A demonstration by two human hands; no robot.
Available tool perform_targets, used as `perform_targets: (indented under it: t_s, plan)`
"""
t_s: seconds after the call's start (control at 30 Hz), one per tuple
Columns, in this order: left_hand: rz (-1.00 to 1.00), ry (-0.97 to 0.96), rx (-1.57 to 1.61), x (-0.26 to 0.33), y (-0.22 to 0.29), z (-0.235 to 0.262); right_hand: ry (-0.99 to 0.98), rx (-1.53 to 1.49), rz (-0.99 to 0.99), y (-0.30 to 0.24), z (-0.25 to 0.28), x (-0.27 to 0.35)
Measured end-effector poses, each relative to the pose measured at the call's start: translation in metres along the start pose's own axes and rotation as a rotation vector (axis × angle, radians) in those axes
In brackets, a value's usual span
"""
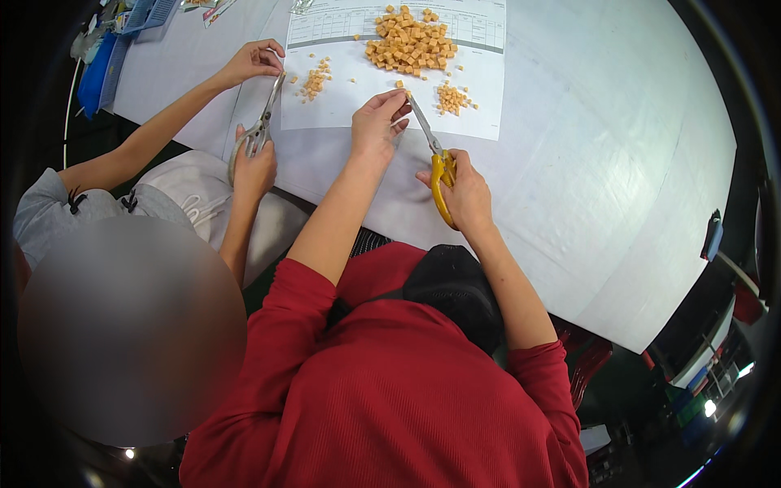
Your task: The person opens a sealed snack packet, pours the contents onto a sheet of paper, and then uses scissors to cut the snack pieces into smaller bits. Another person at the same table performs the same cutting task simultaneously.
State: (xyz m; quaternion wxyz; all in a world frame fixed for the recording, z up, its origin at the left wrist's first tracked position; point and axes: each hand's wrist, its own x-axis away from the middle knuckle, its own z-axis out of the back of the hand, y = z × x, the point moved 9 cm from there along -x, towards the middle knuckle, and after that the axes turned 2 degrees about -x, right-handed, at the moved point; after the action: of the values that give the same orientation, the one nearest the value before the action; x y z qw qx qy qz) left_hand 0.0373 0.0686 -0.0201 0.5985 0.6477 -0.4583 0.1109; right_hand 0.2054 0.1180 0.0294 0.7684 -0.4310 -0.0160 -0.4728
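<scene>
Yellow-handled scissors (442,180) are in my right hand (470,195), my fingers closed round the handle loops. Their blades point up and left, and the tips meet the fingertips of my left hand (376,124). Those fingertips pinch a small orange cube (407,95) right at the blades. Just beyond lies another orange cube (399,84) on the printed white sheet (382,118). A large heap of orange cubes (411,42) sits farther up the sheet. Smaller cut bits form a pile (452,99) to the right and a looser pile (314,80) to the left.
At my left a co-worker's hands (255,167) work with grey-handled scissors (262,130) beside the sheet's left edge. Blue baskets (146,15) stand at the far left of the white-covered table (602,163). A dark blue object (713,236) is at the table's right edge.
</scene>
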Motion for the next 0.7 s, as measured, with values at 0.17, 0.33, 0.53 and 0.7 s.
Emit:
perform_targets:
  t_s: [0.17, 0.33, 0.53, 0.7]
  plan:
    - [-0.047, -0.021, -0.083, -0.0007, 0.0084, 0.0035, -0.060, -0.053, -0.037, -0.0031, 0.0015, 0.0023]
    - [-0.011, -0.026, -0.106, -0.0025, 0.0020, 0.0056, -0.053, -0.052, -0.026, -0.0001, 0.0002, 0.0011]
    - [-0.038, -0.036, -0.127, -0.0069, 0.0009, 0.0080, -0.084, -0.026, -0.049, -0.0014, -0.0013, 0.0014]
    - [-0.049, -0.076, -0.198, -0.0057, 0.0023, 0.0046, -0.088, -0.036, -0.060, 0.0013, -0.0025, 0.0002]
